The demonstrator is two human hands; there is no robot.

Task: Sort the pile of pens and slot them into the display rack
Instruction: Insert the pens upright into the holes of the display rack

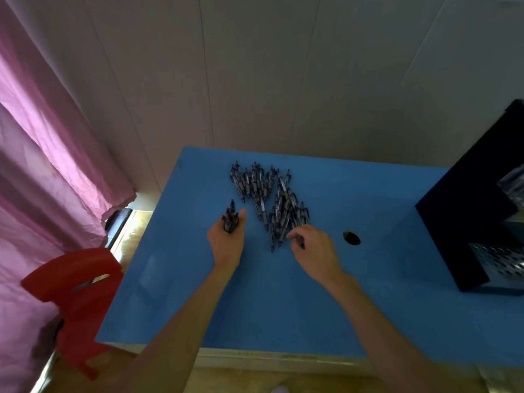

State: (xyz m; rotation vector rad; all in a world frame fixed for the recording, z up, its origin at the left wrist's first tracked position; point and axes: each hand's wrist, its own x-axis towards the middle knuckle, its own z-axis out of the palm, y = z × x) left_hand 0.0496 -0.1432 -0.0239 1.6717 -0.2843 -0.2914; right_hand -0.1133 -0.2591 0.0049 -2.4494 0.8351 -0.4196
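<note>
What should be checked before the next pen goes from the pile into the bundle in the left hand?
1. Left hand grips the bundle of pens firmly, tips pointing away: ok.
2. Right hand has pinched a pen at the near edge of the pile: ok; whether just one, cannot tell.
3. Loose pens lie well inside the table edges: ok.
4. Picked pen clear of the hole in the table: ok, hole is to the right of the hand.
5. Rack within reach, free slots visible: cannot tell, only its dark side and part of the front show.
</note>
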